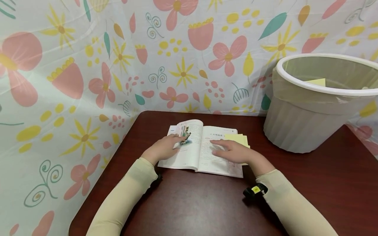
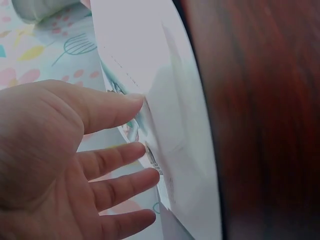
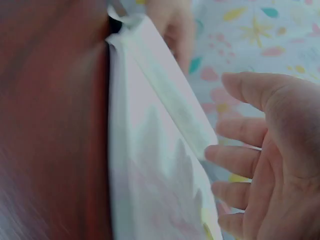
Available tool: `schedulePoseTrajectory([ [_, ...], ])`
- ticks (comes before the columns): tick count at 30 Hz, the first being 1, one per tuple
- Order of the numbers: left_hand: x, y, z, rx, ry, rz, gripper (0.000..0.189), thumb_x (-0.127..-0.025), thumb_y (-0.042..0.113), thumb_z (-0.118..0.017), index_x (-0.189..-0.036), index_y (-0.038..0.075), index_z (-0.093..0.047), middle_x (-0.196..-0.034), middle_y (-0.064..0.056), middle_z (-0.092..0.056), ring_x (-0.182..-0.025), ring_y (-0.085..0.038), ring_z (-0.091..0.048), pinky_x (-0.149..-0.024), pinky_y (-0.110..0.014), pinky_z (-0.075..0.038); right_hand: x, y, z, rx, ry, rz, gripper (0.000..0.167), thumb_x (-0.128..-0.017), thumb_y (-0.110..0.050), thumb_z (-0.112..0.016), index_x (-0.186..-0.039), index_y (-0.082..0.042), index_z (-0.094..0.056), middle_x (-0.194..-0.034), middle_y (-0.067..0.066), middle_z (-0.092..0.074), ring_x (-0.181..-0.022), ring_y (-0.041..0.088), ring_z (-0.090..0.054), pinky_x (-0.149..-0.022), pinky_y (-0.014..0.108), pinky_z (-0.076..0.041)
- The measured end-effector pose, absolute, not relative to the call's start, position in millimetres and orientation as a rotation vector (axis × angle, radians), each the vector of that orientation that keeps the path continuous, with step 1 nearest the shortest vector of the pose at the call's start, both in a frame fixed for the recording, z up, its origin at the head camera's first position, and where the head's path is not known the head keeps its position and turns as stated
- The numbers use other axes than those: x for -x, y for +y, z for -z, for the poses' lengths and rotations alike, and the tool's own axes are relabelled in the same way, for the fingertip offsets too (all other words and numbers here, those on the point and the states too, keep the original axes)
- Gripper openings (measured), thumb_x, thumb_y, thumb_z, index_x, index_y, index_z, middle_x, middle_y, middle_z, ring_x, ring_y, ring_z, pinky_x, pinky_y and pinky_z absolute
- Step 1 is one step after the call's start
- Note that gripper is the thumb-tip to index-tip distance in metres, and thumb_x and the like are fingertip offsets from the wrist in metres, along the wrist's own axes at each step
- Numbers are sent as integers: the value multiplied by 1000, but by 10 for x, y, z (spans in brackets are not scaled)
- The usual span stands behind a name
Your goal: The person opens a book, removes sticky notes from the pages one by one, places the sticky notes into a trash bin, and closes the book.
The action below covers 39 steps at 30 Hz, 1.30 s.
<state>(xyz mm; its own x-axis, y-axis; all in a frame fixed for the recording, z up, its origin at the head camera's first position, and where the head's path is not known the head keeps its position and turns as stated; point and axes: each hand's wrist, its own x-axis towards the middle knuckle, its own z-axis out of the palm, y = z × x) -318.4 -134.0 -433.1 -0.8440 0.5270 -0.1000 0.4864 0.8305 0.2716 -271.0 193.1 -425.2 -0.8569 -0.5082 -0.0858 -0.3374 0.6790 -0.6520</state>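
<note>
An open book [image 1: 189,160] lies on the dark red table, a coloured picture on its left page and printed text on its right. My left hand [image 1: 163,149] is over the left page, its fingers extended across the picture. Over the right page is my right hand [image 1: 233,151], fingers spread and pointing toward the spine. Yellow sticky notes [image 1: 240,139] stick out past the book's right edge, partly behind the right hand. In the left wrist view the thumb and fingers [image 2: 125,177] are apart, with the page close at their tips.
A grey waste bin [image 1: 298,121] with a white rim and a liner stands at the back right; a yellow paper [image 1: 317,82] shows inside it. A flower-patterned curtain [image 1: 183,59] hangs behind and to the left of the table [image 1: 183,203].
</note>
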Motion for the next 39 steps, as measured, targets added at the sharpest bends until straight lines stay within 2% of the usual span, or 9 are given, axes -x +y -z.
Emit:
schedulePoseTrajectory([
  [7,3165,-1297,4348,-906,2824,-350,57,-109,28,-51,-160,43,-33,-143,-9,-52,-118,-24,-60,-94,-39,-52,2697,2292,4238,570,2657,908,69,-103,-52,-57,-156,-10,-45,-161,18,-43,-151,42,-37,-118,64,-35],
  [13,3151,-1264,4334,-852,2787,-362,53,-110,34,-47,-160,44,-32,-151,-8,-47,-129,-24,-55,-105,-42,-49,2616,2468,4261,537,2712,857,66,-103,-50,-57,-155,-9,-48,-158,23,-46,-148,45,-39,-116,65,-35],
  [19,3114,-1230,4253,-754,2728,-420,60,-105,59,-46,-160,45,-29,-165,-12,-33,-148,-31,-42,-117,-52,-40,2621,2570,4287,483,2752,801,67,-102,-52,-57,-155,-11,-48,-157,22,-47,-147,45,-41,-115,66,-36],
  [28,3240,-1146,4109,-782,2653,-373,59,-104,56,-50,-155,27,-47,-155,-6,-52,-122,-18,-58,-102,-38,-48,2669,2621,4316,476,2778,822,65,-103,-49,-58,-154,-9,-49,-156,24,-48,-146,46,-41,-115,66,-36],
  [30,3315,-1101,4054,-810,2624,-374,50,-105,52,-51,-143,22,-64,-138,-2,-65,-104,-13,-60,-90,-33,-48,2669,2623,4317,480,2780,829,65,-103,-48,-58,-153,-8,-50,-155,25,-49,-145,47,-42,-114,66,-37],
  [32,3407,-1058,4012,-842,2599,-376,44,-106,48,-51,-114,14,-77,-106,1,-72,-81,-11,-55,-75,-30,-45,2671,2628,4323,480,2780,841,64,-103,-46,-59,-153,-8,-50,-155,26,-48,-145,47,-42,-114,66,-37],
  [35,3551,-1011,3946,-846,2579,-398,48,-107,47,-50,-74,13,-63,-68,3,-49,-61,-11,-40,-61,-28,-37,2674,2628,4333,489,2774,854,63,-103,-45,-59,-152,-7,-50,-155,26,-48,-146,47,-42,-114,66,-37],
  [37,3647,-999,3910,-820,2575,-424,51,-107,48,-50,-68,15,-55,-61,4,-40,-56,-12,-34,-58,-28,-35,2679,2630,4342,486,2772,862,63,-103,-45,-59,-152,-8,-51,-156,27,-47,-146,47,-41,-114,66,-37],
  [39,3730,-991,3866,-782,2567,-463,52,-107,48,-50,-72,11,-59,-62,3,-42,-55,-13,-35,-59,-30,-37,2682,2628,4343,489,2768,869,63,-103,-46,-59,-152,-8,-51,-156,27,-47,-146,47,-41,-114,66,-37],
])
